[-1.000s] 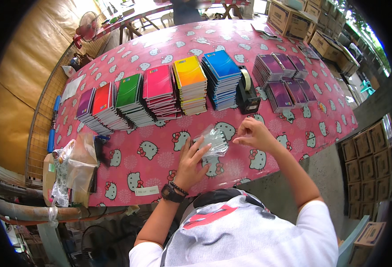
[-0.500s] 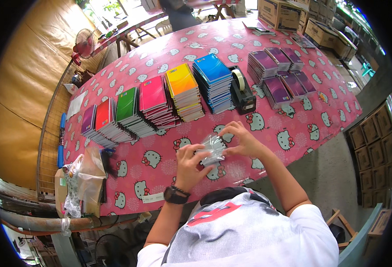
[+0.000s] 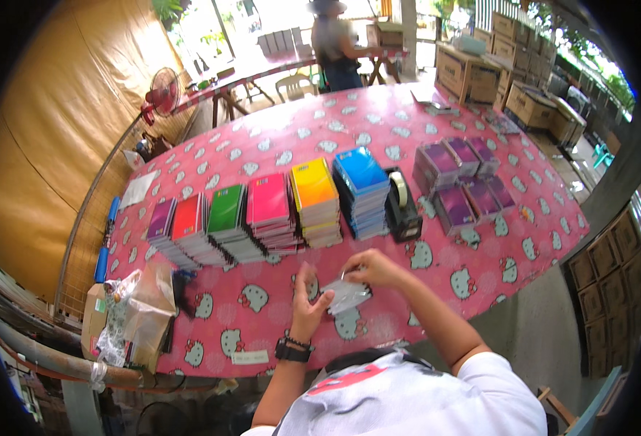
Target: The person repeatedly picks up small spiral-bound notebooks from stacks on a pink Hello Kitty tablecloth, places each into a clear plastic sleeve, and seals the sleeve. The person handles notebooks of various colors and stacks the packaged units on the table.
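Several flat clear plastic bags or sheets (image 3: 347,296) lie on the pink patterned tablecloth in front of me; I cannot tell how many. My right hand (image 3: 373,267) is closed in a pinch at their upper right edge. My left hand (image 3: 309,305) stands at their left side, its fingers up and apart, slightly blurred, with the thumb by the plastic's edge. Beyond my hands runs a row of spiral notebook stacks: purple (image 3: 162,219), red (image 3: 188,216), green (image 3: 226,209), pink (image 3: 268,200), yellow (image 3: 314,183) and blue (image 3: 362,173).
A black tape dispenser (image 3: 405,218) stands beside the blue stack. Farther right sit wrapped purple notebook packs (image 3: 455,207). At the left edge is a carton holding plastic (image 3: 149,305). Cartons (image 3: 467,76) stand at the back, where a person (image 3: 335,47) is by another table.
My view has tilted up. My right hand has gone from spread fingers to a pinch on the plastic, and my left fingers have lifted off it.
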`<state>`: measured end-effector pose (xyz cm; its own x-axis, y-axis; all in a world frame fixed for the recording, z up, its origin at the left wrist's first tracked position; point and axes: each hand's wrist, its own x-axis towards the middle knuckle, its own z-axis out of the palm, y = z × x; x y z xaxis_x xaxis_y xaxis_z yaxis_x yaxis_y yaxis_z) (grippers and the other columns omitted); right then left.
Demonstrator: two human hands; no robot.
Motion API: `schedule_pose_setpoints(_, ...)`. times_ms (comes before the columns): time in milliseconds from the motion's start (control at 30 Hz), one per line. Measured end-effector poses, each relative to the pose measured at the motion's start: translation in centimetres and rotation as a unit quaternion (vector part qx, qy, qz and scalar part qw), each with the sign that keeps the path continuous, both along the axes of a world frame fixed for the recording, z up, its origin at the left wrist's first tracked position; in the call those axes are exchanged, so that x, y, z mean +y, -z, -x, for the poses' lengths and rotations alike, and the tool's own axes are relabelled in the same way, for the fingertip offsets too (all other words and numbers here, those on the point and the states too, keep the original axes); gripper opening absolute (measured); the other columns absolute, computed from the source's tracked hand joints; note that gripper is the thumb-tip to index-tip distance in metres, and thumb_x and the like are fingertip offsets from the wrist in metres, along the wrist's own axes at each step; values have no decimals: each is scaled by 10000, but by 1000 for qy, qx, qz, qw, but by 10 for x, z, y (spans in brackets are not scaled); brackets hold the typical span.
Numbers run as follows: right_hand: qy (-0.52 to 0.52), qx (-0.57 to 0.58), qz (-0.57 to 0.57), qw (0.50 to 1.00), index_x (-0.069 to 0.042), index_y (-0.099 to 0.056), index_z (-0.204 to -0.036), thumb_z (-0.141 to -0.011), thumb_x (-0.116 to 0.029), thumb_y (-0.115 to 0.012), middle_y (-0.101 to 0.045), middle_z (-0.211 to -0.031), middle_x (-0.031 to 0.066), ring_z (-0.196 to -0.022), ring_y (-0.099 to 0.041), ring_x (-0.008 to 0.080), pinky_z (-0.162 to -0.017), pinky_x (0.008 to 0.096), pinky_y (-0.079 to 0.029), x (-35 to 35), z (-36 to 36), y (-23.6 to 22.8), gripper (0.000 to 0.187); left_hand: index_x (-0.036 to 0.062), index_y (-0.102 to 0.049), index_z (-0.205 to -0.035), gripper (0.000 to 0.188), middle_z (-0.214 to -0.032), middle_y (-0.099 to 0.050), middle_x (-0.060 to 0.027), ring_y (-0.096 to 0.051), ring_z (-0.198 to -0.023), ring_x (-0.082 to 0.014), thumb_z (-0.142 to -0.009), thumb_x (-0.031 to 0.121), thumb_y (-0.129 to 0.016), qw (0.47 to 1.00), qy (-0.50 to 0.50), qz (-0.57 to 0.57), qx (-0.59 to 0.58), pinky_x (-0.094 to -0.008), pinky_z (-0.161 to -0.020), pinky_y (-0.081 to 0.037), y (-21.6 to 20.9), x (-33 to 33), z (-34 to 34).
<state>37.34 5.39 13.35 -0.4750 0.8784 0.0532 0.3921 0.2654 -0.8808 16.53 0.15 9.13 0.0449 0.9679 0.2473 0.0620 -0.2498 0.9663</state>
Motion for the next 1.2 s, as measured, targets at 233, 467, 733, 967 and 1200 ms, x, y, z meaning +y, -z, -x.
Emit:
schedule_pose_setpoints(233,13,287,144,947,-42,-620,-1125,-754,-136,-735,-641,-1088,68,-1046,-572,170,-884,314,-443,-12,-2,4,400,-16,-524,-1225,509,-1044,-626,-61,-566,-886,-102,-796,182,-715,990,91,87,67,-248,-787,-459,16,20,-6)
schedule_pose_setpoints(467,-52,-65,-178,980,-100,-508,-1270,-592,-284,-832,-528,-1265,93,-1203,-447,285,-1005,435,-339,-50,-23,12,774,29,-574,-1176,648,-1211,-561,-98,-435,-1214,-262,-631,272,-825,982,53,-154,96,-385,-1028,-320,-41,-10,-12)
schedule_pose_setpoints(733,79,-51,-339,936,-158,-680,-977,-724,-239,-731,-563,-1185,83,-1107,-484,287,-936,439,-373,-73,-2,26,271,80,-702,-961,284,-1149,-628,-72,-473,-1201,-292,-703,181,-762,944,52,-221,239,-441,-1010,-346,-7,-17,-7)
schedule_pose_setpoints(967,144,-56,-311,938,-80,-632,-794,-727,-248,-737,-584,-978,93,-959,-523,281,-844,411,-387,-78,13,18,209,57,-720,-890,147,-1156,-628,-122,-553,-1104,-259,-743,68,-720,984,-18,-124,126,-396,-941,-411,12,-21,-13)
schedule_pose_setpoints(1200,191,49,-118,973,-43,-617,-814,-666,-195,-771,-596,-798,81,-757,-580,242,-701,369,-450,-59,19,10,262,53,-499,-1257,529,-1220,-517,-164,-577,-1003,-245,-764,2,-685,994,-82,-58,40,-384,-901,-431,-10,-20,-25)
